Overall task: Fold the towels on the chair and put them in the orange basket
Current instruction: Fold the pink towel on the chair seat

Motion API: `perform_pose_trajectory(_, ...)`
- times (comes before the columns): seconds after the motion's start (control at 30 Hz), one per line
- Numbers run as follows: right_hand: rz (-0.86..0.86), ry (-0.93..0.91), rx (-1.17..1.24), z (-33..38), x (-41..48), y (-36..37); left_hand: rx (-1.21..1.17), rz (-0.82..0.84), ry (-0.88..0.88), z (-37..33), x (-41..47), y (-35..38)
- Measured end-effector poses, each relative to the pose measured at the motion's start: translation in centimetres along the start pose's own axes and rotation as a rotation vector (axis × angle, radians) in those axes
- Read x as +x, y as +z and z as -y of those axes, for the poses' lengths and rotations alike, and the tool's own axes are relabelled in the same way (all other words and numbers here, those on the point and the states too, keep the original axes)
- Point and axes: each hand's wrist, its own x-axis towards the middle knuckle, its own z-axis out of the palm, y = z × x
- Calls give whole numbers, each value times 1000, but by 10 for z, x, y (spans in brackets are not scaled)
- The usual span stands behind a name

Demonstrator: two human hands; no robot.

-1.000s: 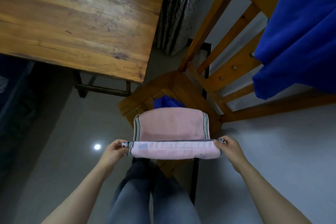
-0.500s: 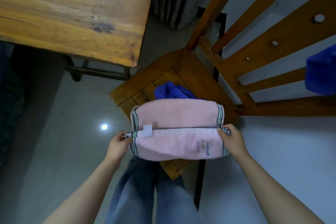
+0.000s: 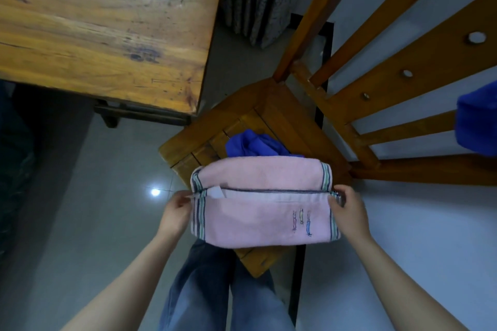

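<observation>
The left hand (image 3: 176, 212) and the right hand (image 3: 347, 211) each pinch one end of the pink towel (image 3: 263, 212), held folded above the chair (image 3: 204, 131) seat. If one pinch loosens, the layers can slide apart; the blue towel (image 3: 255, 144) at 12 o'clock may catch it

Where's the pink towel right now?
The pink towel is low in the head view's center, stretched between the left hand and right hand, over the wooden chair, before a crumpled blue towel.
</observation>
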Motion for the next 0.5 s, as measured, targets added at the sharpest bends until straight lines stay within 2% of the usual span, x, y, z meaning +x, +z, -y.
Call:
perform_pose_trajectory(0.1, -56, 16, 28, 14, 21, 2, 136, -149, 74, -18, 24, -2)
perform_pose_trajectory(0.17, -58, 66, 58, 25, 36, 5, 207, -188, 93, -33, 40, 0)
perform_pose_trajectory(0.33, -22, 245, 170, 41, 69, 9, 535, -71, 90, -51, 68, 20)
perform_pose_trajectory(0.5, -43, 234, 309, 42, 75, 8, 558, -4, 122, -41, 77, 23)
